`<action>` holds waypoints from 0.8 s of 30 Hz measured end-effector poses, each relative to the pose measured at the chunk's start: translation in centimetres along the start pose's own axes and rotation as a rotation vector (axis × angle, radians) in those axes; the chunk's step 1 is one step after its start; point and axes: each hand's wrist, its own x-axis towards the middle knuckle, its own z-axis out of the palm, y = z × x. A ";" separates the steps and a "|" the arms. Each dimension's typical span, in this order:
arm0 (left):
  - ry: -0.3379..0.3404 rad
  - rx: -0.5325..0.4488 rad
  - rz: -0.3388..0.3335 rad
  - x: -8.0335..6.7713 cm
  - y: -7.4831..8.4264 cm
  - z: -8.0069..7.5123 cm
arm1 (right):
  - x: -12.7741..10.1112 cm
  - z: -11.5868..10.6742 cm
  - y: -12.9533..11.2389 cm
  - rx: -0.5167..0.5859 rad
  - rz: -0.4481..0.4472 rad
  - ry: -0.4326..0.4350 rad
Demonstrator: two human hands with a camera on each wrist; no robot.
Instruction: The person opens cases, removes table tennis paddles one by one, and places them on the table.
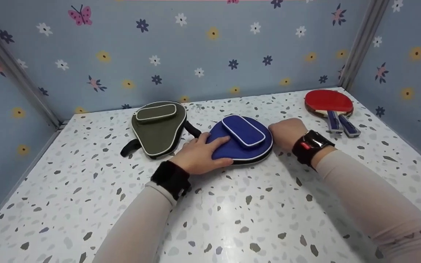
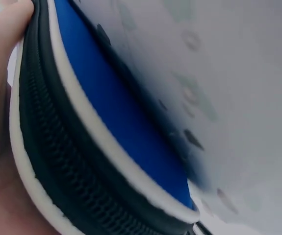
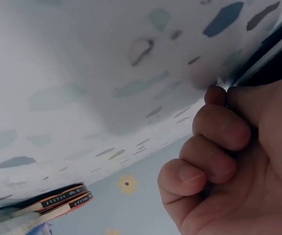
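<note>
A blue table tennis paddle case [image 1: 221,149] with white piping and a raised front pocket lies on the table. My left hand [image 1: 199,155] rests spread over its left part, index finger and thumb extended. The black zipper [image 2: 77,156] runs along the case's side in the left wrist view. At the right edge of the case, my right hand [image 1: 287,133] has curled fingers. In the right wrist view its thumb and index fingertip pinch together at the case's edge [image 3: 273,61], on what looks like the zipper pull, mostly hidden by the fingertips.
An olive green paddle case [image 1: 155,137] with a black strap [image 1: 131,147] lies to the left. Two table tennis paddles [image 1: 329,100], the upper one red, lie stacked at the back right. Flowered panels [image 1: 196,47] border the speckled table [image 1: 210,226].
</note>
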 end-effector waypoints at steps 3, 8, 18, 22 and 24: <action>0.002 -0.006 0.004 -0.1 0.0 -0.1 | 0.0 -0.1 0.0 -0.004 0.012 -0.010; 0.004 -0.008 0.006 -0.2 0.1 -0.1 | 0.0 -0.1 0.0 0.001 0.019 -0.022; 0.007 -0.017 0.006 -0.3 0.1 -0.1 | -0.4 0.2 0.2 0.000 0.013 -0.023; 0.013 -0.019 0.009 -0.3 0.2 -0.2 | -0.8 0.3 0.3 0.014 0.007 -0.038; 0.012 -0.021 0.010 -0.4 0.2 -0.2 | -1.0 0.4 0.3 0.017 0.004 -0.035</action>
